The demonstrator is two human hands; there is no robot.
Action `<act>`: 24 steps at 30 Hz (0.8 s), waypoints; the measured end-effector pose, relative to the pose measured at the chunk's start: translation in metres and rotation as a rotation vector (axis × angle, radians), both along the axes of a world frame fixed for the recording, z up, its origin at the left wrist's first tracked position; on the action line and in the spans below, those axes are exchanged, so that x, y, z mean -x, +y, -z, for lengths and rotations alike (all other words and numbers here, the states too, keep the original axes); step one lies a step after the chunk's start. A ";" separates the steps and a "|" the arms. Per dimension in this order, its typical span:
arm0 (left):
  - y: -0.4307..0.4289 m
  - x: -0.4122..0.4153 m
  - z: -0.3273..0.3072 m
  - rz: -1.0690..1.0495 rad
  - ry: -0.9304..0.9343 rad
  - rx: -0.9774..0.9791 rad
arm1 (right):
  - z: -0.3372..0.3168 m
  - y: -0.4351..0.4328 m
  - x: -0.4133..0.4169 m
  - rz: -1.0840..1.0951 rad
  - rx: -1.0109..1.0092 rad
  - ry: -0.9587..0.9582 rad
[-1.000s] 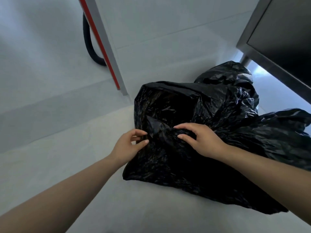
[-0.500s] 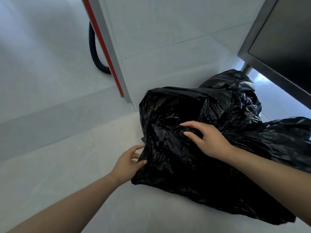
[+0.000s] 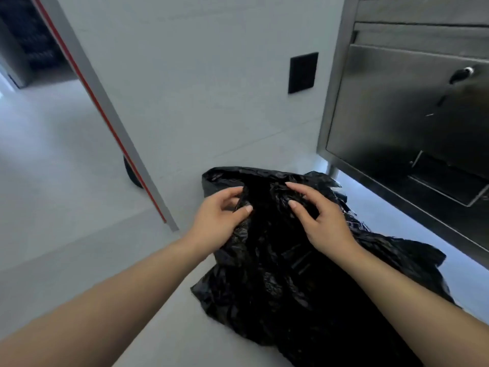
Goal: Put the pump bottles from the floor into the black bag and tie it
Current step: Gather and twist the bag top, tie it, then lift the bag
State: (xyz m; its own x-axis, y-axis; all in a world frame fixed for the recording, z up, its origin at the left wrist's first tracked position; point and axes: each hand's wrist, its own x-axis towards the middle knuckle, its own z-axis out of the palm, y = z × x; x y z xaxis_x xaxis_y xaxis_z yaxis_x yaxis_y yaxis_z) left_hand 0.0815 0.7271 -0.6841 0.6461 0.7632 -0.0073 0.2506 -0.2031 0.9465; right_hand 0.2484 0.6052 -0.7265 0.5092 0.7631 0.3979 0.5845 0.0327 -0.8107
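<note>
Black crinkled plastic makes up the black bag (image 3: 277, 260), which lies slumped on the pale floor (image 3: 79, 247), its long axis running from the gathered upper end near the wall (image 3: 211, 88) down toward the near right edge of the view. That upper end points away from the person, toward the base of the wall, and rises into a bunched, folded crest. Both hands meet at this crest: the left hand (image 3: 215, 221) comes in from the left side of it, thumb and fingers (image 3: 232, 193) curled around a fold of plastic and pinching it; the right hand (image 3: 321, 221) rests on the right side of it, fingers spread and bent, pressing into and gripping the film. The crest stands between the two hands, with the rest of the bag spreading below the wrists and under the right forearm. No pump bottles can be seen; whether any are inside the bag cannot be told. Just right of the bag stands a stainless steel cabinet (image 3: 397, 102) on a short leg. A black wall plate (image 3: 303, 72) sits on the wall above the bag. Left of the bag a grey post with a red stripe (image 3: 105, 115) slants down to the floor.
</note>
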 end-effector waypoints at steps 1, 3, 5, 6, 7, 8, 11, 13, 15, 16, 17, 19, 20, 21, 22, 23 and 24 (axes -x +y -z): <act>-0.006 -0.017 -0.006 0.000 0.006 -0.018 | -0.004 -0.006 -0.012 0.042 -0.022 0.016; -0.017 -0.050 -0.014 0.009 0.032 -0.046 | -0.011 -0.020 -0.037 0.132 -0.069 0.066; -0.032 -0.077 -0.016 0.046 0.039 -0.002 | -0.013 -0.035 -0.062 0.212 -0.109 0.115; -0.042 -0.086 -0.016 0.066 0.046 0.009 | -0.013 -0.041 -0.072 0.230 -0.118 0.130; -0.052 -0.093 -0.013 0.076 0.055 -0.019 | -0.011 -0.046 -0.081 0.231 -0.120 0.139; -0.061 -0.098 -0.009 0.071 0.064 -0.091 | -0.008 -0.051 -0.086 0.214 -0.120 0.142; -0.075 -0.110 -0.010 0.012 0.049 -0.380 | 0.003 -0.056 -0.092 0.117 -0.116 0.146; -0.075 -0.124 -0.018 0.028 0.042 -0.454 | 0.011 -0.060 -0.094 0.087 -0.122 0.170; -0.075 -0.137 -0.024 0.078 0.025 -0.457 | 0.017 -0.065 -0.098 0.081 -0.131 0.189; -0.075 -0.144 -0.026 0.089 0.010 -0.461 | 0.019 -0.069 -0.102 0.091 -0.137 0.194; -0.076 -0.148 -0.026 0.088 -0.013 -0.473 | 0.021 -0.073 -0.105 0.109 -0.147 0.211; -0.078 -0.153 -0.022 0.068 -0.063 -0.513 | 0.023 -0.078 -0.113 0.139 -0.159 0.275; -0.078 -0.154 -0.018 0.067 -0.085 -0.521 | 0.024 -0.080 -0.115 0.143 -0.149 0.292; -0.078 -0.155 -0.014 0.079 -0.108 -0.513 | 0.025 -0.083 -0.115 0.147 -0.133 0.286; -0.079 -0.155 -0.011 0.090 -0.130 -0.494 | 0.025 -0.085 -0.115 0.152 -0.117 0.267; -0.079 -0.155 -0.009 0.099 -0.152 -0.474 | 0.025 -0.087 -0.113 0.155 -0.105 0.247; -0.079 -0.155 -0.008 0.107 -0.167 -0.478 | 0.023 -0.087 -0.111 0.162 -0.095 0.237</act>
